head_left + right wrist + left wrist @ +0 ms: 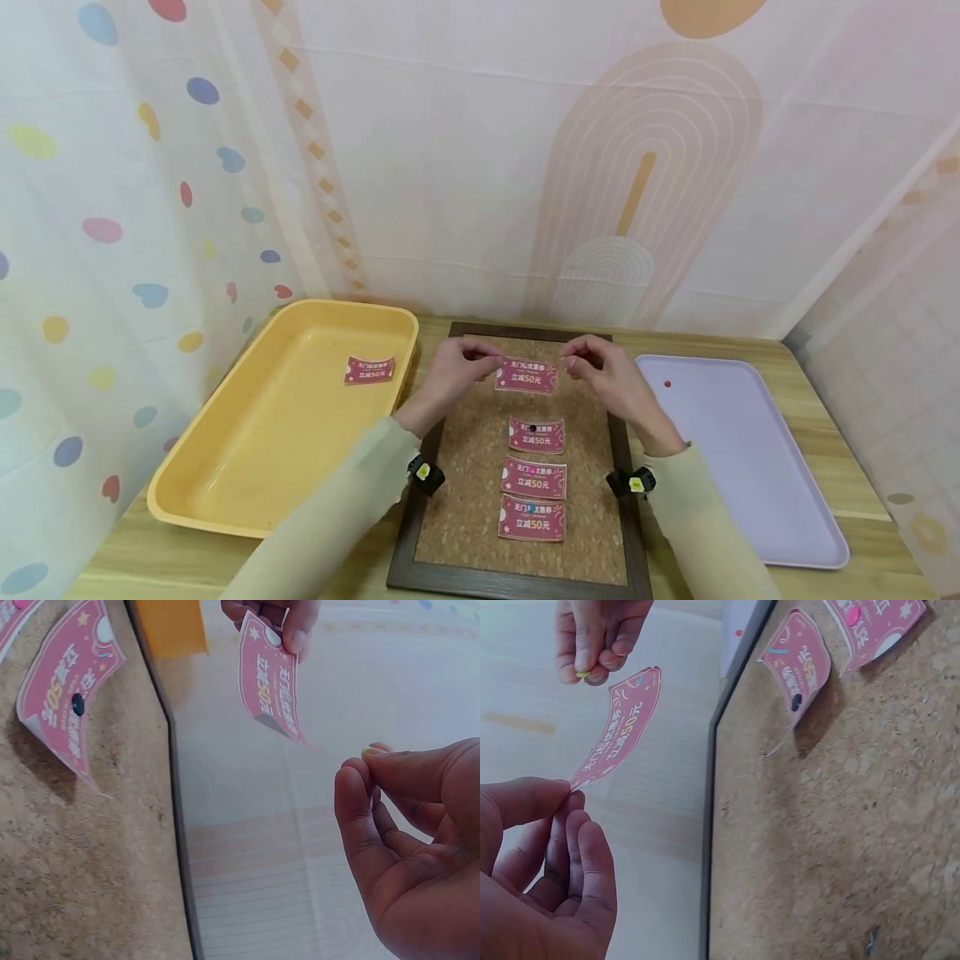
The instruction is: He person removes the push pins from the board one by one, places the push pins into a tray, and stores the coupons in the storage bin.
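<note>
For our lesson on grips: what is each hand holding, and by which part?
The left hand pinches a pink coupon by its left end; the right hand pinches a small yellow piece, gripped part hidden.

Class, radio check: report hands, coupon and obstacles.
Left hand pinching coupon. Right hand pinching yellow pin. Coupon unpinned, off corkboard. No visible obstruction.

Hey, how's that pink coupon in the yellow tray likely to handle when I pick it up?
That coupon will probably bend easily: the matching coupon in the left hand visibly bows. It's likely light, since it looks thin like paper. It may hold a curl, as the black-pinned coupon has ends lifting off the corkboard.
</note>
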`<state>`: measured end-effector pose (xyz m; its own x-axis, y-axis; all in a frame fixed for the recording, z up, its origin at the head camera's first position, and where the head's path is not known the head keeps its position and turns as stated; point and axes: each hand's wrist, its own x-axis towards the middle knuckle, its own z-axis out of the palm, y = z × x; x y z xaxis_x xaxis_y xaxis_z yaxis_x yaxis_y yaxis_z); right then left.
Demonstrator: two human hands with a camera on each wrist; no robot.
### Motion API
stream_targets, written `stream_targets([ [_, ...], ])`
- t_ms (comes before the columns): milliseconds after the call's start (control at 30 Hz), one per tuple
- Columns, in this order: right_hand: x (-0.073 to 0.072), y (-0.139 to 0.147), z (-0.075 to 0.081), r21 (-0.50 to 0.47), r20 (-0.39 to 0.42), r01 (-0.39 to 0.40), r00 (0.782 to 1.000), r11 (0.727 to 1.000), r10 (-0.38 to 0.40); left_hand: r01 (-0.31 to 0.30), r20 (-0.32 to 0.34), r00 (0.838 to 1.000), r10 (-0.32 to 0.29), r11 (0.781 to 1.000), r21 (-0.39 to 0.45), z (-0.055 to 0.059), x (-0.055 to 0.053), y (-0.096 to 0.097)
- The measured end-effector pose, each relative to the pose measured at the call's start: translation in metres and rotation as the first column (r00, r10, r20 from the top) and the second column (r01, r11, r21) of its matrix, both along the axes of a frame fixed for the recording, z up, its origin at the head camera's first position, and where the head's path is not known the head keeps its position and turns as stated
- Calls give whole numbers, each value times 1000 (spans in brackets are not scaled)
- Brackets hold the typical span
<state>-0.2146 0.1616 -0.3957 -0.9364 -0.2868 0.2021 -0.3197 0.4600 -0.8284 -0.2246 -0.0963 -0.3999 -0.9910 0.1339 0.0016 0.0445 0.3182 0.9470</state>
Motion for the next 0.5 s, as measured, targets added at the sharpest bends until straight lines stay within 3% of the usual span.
stream_targets([
  [233,6,7,8,4,-28,28,999,1000,-28,-11,32,999,11,1000,19,9,5,-10],
  [500,10,20,15,27,-51,52,997,998,-51,-36,44,998,38,999,-32,18,8,-21],
])
